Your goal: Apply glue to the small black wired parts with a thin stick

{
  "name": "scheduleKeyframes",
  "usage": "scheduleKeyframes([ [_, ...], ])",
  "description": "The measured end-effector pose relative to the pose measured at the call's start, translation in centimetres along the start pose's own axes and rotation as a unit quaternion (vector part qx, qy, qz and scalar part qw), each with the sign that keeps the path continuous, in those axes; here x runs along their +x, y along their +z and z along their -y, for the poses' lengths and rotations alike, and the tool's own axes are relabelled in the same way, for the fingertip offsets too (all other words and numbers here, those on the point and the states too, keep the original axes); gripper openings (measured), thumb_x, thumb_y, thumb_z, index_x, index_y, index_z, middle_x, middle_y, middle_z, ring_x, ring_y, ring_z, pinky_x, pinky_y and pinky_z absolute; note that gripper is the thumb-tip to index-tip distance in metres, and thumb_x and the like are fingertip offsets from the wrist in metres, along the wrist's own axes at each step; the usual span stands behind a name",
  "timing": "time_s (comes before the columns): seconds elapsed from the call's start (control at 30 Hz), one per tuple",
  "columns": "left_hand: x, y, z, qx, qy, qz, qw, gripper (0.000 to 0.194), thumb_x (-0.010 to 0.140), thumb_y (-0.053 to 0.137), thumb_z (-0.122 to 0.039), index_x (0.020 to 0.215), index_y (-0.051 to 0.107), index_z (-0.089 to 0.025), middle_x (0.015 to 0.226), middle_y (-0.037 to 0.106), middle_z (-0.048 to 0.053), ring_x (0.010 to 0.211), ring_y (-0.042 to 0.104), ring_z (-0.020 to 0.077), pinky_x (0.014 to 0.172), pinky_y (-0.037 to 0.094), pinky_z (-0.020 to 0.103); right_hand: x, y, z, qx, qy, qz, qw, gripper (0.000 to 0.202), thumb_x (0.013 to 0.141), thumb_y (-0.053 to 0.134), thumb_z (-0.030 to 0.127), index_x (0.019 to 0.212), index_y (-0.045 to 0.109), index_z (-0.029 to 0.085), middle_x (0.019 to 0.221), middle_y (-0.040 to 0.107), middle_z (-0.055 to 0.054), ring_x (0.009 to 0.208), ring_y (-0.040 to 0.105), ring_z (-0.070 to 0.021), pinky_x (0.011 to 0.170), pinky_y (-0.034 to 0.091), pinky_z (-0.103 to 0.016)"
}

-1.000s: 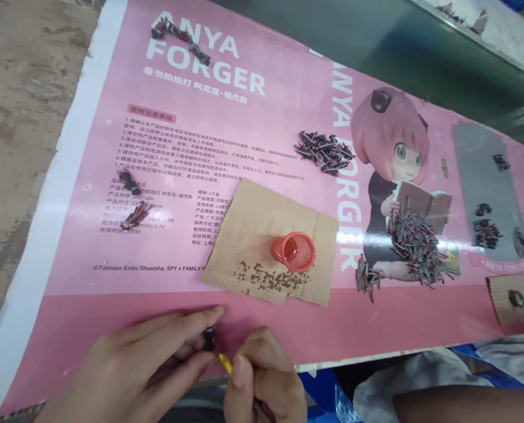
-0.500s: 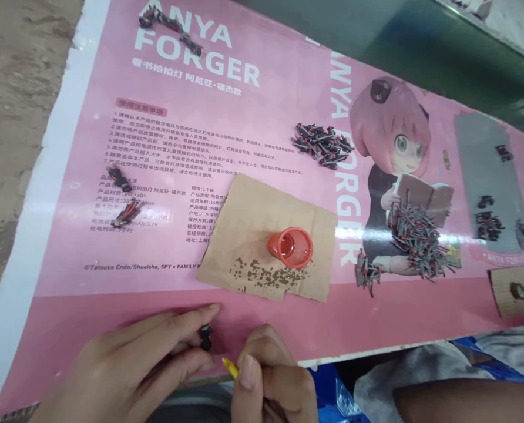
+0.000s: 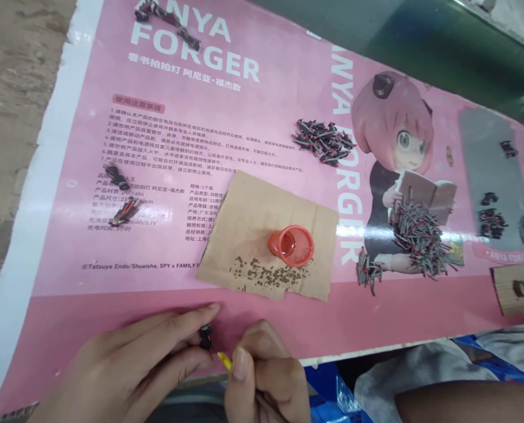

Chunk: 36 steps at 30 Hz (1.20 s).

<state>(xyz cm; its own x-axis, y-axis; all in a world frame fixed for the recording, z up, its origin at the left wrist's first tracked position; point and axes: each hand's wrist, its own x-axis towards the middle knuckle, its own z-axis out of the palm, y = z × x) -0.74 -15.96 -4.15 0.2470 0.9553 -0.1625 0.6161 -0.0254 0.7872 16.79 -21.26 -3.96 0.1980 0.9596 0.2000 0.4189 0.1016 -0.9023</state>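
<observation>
A big pink poster (image 3: 90, 276) covers the bench. At its near edge, the left hand (image 3: 134, 364) lies with fingers half curled and pinches a small black part (image 3: 206, 336) between thumb and fingertip. The right hand (image 3: 266, 382) is closed around a thin tool with a yellow tip (image 3: 225, 360), and the tip points at the black part, just beside it. On a cardboard piece (image 3: 248, 217) sits a little red cup (image 3: 291, 245) with something shiny and wet-looking inside. Tiny brown bits (image 3: 268, 273) lie next to the cup.

Small assembly workshop; wire-piece piles (image 3: 420, 238) on a poster-covered bench (image 3: 112, 282).
</observation>
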Motion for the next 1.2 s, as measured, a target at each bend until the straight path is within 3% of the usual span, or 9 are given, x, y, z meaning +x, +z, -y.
scheduleKeyframes([
  [0.37,-0.3,-0.3,0.1,-0.003,-0.002,-0.005,1.0,0.039,0.103,0.075,-0.067,0.129,0.091,-0.044,0.095,0.095,-0.003,0.1,0.094,0.0278,0.077,0.078,0.025,1.2,3.9,0.9,0.016,0.006,-0.173,0.985,0.034,0.117,0.056,0.024,0.089,0.036,0.03,0.063,0.035,0.01,0.045,0.025,-0.0102,0.038,0.019,-0.028],
  [0.53,-0.5,-1.3,0.8,-0.02,0.02,0.004,1.0,0.038,0.109,0.073,-0.066,0.136,0.089,-0.047,0.101,0.096,-0.006,0.092,0.095,0.0237,0.078,0.077,0.021,2.3,5.4,1.6,-0.008,-0.028,-0.233,0.972,0.038,0.121,0.054,0.029,0.088,0.037,0.027,0.062,0.038,0.01,0.048,0.026,-0.0076,0.041,0.022,-0.023],
  [0.67,-0.3,-2.0,0.9,-0.094,0.046,0.079,0.991,0.033,0.119,0.059,-0.066,0.145,0.078,-0.061,0.122,0.094,-0.017,0.091,0.094,0.0124,0.085,0.07,0.011,1.9,5.3,1.0,-0.018,-0.035,-0.217,0.975,0.036,0.118,0.05,0.019,0.087,0.034,0.027,0.064,0.036,0.01,0.049,0.027,-0.0074,0.043,0.024,-0.023],
  [0.77,-0.2,-1.7,0.4,-0.072,0.017,0.048,0.996,0.037,0.116,0.062,-0.07,0.142,0.084,-0.054,0.109,0.095,-0.012,0.087,0.094,0.0173,0.08,0.073,0.015,1.7,5.3,0.6,-0.002,-0.04,-0.194,0.98,0.034,0.118,0.048,0.017,0.089,0.033,0.027,0.066,0.03,0.011,0.049,0.025,-0.0073,0.044,0.022,-0.023],
  [0.83,-0.1,-1.3,-0.2,-0.034,-0.005,0.012,0.999,0.039,0.108,0.072,-0.069,0.135,0.089,-0.047,0.094,0.095,-0.007,0.086,0.095,0.0237,0.074,0.075,0.02,1.8,5.2,0.5,0.01,-0.034,-0.216,0.976,0.035,0.118,0.048,0.017,0.087,0.033,0.027,0.065,0.026,0.01,0.05,0.022,-0.0078,0.044,0.019,-0.024],
  [0.9,-0.1,-0.9,-0.7,-0.015,-0.023,0.003,1.0,0.04,0.103,0.077,-0.067,0.132,0.091,-0.043,0.089,0.094,-0.004,0.091,0.095,0.0271,0.072,0.077,0.023,2.4,4.7,0.8,0.023,-0.021,-0.2,0.979,0.036,0.117,0.054,0.023,0.085,0.037,0.027,0.064,0.029,0.01,0.05,0.026,-0.009,0.044,0.021,-0.025],
  [1.07,0.1,-0.4,-1.2,-0.021,-0.034,0.006,0.999,0.04,0.099,0.078,-0.067,0.126,0.092,-0.042,0.084,0.092,-0.003,0.094,0.094,0.0278,0.072,0.076,0.023,4.6,1.8,1.4,0.017,-0.011,-0.011,1.0,0.046,0.105,0.082,0.059,0.082,0.058,0.026,0.067,0.054,0.002,0.056,0.051,-0.015,0.049,0.044,-0.028],
  [1.2,0.1,-0.5,-1.3,-0.024,-0.037,0.008,0.999,0.04,0.098,0.078,-0.066,0.125,0.092,-0.041,0.082,0.091,-0.003,0.092,0.094,0.0275,0.07,0.076,0.022,4.7,0.7,1.4,0.001,-0.014,0.012,1.0,0.052,0.102,0.083,0.067,0.079,0.063,0.025,0.068,0.06,0.0,0.058,0.057,-0.0166,0.051,0.05,-0.028],
])
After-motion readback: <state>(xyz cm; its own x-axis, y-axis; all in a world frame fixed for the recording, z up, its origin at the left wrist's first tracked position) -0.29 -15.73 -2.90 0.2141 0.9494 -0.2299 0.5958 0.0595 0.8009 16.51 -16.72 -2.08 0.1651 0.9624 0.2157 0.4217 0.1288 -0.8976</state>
